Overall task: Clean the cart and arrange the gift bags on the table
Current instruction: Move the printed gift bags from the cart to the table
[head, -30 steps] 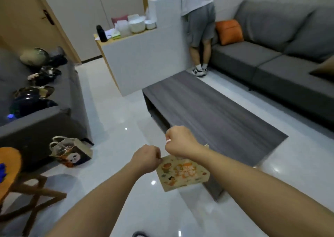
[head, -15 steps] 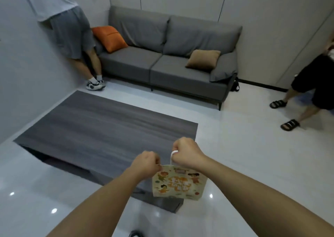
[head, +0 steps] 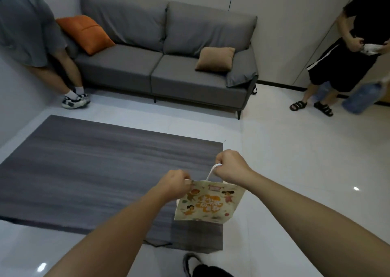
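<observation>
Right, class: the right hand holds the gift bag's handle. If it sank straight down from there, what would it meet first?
Probably the dark table: the gift bag hanging from the right hand seems to sit over its near right corner and would touch first, though depth is unclear and it could pass just beside the edge.

the gift bag [head: 207, 203] carries orange cartoon lettering, too blurred to read; nothing else bears text.

A gift bag [head: 205, 203] is held above the near right corner of a low table [head: 88, 175], gripped at its top edge by the left hand [head: 174, 183] and at its handle by the right hand [head: 229, 166]. Behind the table a sofa [head: 164, 50] is set against the wall, a cushion [head: 84, 33] at its left end and a smaller one [head: 215, 59] toward its right. One person [head: 31, 33] is seen left of the sofa, another [head: 348, 50] at far right.
</observation>
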### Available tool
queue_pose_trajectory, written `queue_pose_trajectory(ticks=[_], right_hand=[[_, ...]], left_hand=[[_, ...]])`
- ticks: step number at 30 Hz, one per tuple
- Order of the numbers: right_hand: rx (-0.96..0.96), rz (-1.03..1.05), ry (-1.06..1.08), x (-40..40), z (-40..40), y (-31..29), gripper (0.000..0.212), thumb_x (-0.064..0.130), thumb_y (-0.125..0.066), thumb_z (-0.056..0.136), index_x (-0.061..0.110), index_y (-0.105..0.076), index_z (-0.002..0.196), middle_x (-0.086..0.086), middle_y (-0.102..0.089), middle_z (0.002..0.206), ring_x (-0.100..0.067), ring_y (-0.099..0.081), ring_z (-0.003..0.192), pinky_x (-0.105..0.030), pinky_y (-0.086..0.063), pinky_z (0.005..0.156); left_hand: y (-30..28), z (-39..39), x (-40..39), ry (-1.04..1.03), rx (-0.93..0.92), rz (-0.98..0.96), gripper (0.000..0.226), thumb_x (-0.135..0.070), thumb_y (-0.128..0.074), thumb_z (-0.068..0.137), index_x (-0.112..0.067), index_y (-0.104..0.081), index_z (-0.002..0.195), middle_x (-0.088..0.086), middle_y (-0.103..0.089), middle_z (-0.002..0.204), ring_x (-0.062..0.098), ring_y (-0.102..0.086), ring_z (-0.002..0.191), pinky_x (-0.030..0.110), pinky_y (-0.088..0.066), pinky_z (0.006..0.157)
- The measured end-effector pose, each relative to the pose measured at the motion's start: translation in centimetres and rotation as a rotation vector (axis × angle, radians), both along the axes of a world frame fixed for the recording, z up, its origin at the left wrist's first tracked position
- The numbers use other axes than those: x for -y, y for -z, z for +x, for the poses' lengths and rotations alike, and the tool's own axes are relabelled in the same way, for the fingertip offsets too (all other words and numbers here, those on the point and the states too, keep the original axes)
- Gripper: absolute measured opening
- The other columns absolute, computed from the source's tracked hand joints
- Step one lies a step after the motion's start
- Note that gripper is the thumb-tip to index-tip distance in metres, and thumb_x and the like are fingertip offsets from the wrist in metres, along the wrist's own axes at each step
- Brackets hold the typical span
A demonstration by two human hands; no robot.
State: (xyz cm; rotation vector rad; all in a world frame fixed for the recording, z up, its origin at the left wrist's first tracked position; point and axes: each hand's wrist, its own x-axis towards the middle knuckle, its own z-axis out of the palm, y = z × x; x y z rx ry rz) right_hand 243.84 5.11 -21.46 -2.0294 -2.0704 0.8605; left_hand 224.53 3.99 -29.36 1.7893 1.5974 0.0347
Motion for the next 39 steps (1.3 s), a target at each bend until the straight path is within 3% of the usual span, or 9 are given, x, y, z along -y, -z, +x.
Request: queue_pose_trajectory(ticks=[3, 9, 19, 23, 27, 30, 32, 34, 39], right_hand=[[-0.006, 0.005, 0.023, -3.3, -0.1, 0.8, 0.019, 0.002, -0.051, 0.077, 0.012, -0.053, 0.06, -0.005, -0.055, 0.069, -0.022, -0.052, 0.067, -0.025, -0.037, 0.053], [-0.006, -0.018, 0.01, -11.0, -1.1, 2.0, 0.027, -0.002, -0.052, 0.077, 0.014, -0.045, 0.057, -0.003, -0.047, 0.066, -0.017, -0.043, 0.059, -0.025, -0.03, 0.048], [0.035, -0.066, -0.015, -22.3, -0.6, 5.5, 0.024, 0.002, -0.059, 0.081, 0.01, -0.051, 0.061, -0.003, -0.049, 0.067, -0.02, -0.05, 0.064, -0.024, -0.032, 0.049], [0.083, -0.05, 0.002, -26.2, -0.1, 6.7, 0.01, 0.007, -0.064, 0.083, 0.012, -0.065, 0.074, -0.005, -0.061, 0.078, -0.021, -0.057, 0.072, -0.024, -0.036, 0.051], [0.119, -0.046, -0.007, -29.5, 0.6, 8.1, 0.01, 0.006, -0.062, 0.082, 0.011, -0.064, 0.073, -0.005, -0.06, 0.076, -0.025, -0.061, 0.076, -0.025, -0.037, 0.051], [0.151, -0.073, -0.029, -30.3, 1.2, 10.4, 0.008, 0.015, -0.061, 0.089, 0.011, -0.068, 0.084, -0.004, -0.061, 0.079, -0.025, -0.061, 0.075, -0.026, -0.037, 0.051], [0.157, -0.055, -0.015, -29.9, 1.4, 12.2, 0.015, 0.027, -0.058, 0.097, 0.015, -0.068, 0.095, -0.004, -0.064, 0.087, -0.024, -0.06, 0.08, -0.029, -0.037, 0.06], [0.154, -0.042, 0.016, -29.0, 1.4, 13.8, 0.019, 0.026, -0.054, 0.097, 0.017, -0.066, 0.108, -0.008, -0.068, 0.102, -0.03, -0.06, 0.095, -0.033, -0.038, 0.073], [0.229, 0.066, 0.043, -25.6, 1.2, 14.8, 0.05, 0.025, -0.056, 0.091, 0.014, -0.047, 0.138, -0.015, -0.058, 0.124, -0.034, -0.051, 0.113, -0.044, -0.04, 0.093]], left_hand=[[0.0, -0.6, -2.4, -0.005, 0.031, 0.004, 0.027, -0.033, -0.064, 0.096, -0.021, -0.065, 0.12, 0.002, -0.065, 0.12, 0.018, -0.062, 0.106, 0.039, -0.056, 0.091], [-0.8, -2.7, -7.6, -0.053, -0.046, -0.005, 0.063, -0.035, -0.065, 0.096, -0.025, -0.038, 0.152, 0.007, -0.049, 0.147, 0.024, -0.049, 0.132, 0.039, -0.047, 0.105], [-0.6, -3.3, -17.2, -0.103, -0.122, -0.009, 0.058, -0.035, -0.062, 0.097, -0.022, -0.043, 0.15, 0.009, -0.052, 0.147, 0.027, -0.05, 0.132, 0.037, -0.044, 0.107], [1.1, -1.9, -18.8, -0.071, -0.122, -0.035, 0.057, -0.036, -0.062, 0.097, -0.021, -0.043, 0.149, 0.01, -0.051, 0.147, 0.027, -0.048, 0.133, 0.036, -0.041, 0.107], [2.5, -0.9, -19.4, -0.052, -0.132, -0.086, 0.056, -0.038, -0.059, 0.099, -0.022, -0.042, 0.15, 0.009, -0.05, 0.147, 0.027, -0.049, 0.132, 0.035, -0.043, 0.105], [3.7, -0.9, -19.3, -0.018, -0.181, -0.154, 0.056, -0.038, -0.059, 0.099, -0.02, -0.042, 0.15, 0.009, -0.05, 0.148, 0.027, -0.049, 0.132, 0.036, -0.042, 0.108], [4.2, -1.1, -19.3, 0.001, -0.205, -0.176, 0.055, -0.035, -0.059, 0.099, -0.019, -0.044, 0.149, 0.008, -0.049, 0.149, 0.026, -0.048, 0.133, 0.032, -0.04, 0.107], [4.4, -1.3, -19.4, 0.009, -0.217, -0.181, 0.054, -0.034, -0.059, 0.099, -0.018, -0.045, 0.148, 0.007, -0.048, 0.149, 0.024, -0.048, 0.134, 0.03, -0.039, 0.106], [4.3, -1.3, -20.2, 0.023, -0.238, -0.189, 0.054, -0.039, -0.06, 0.098, -0.022, -0.046, 0.147, 0.006, -0.051, 0.147, 0.024, -0.049, 0.132, 0.033, -0.041, 0.106]])
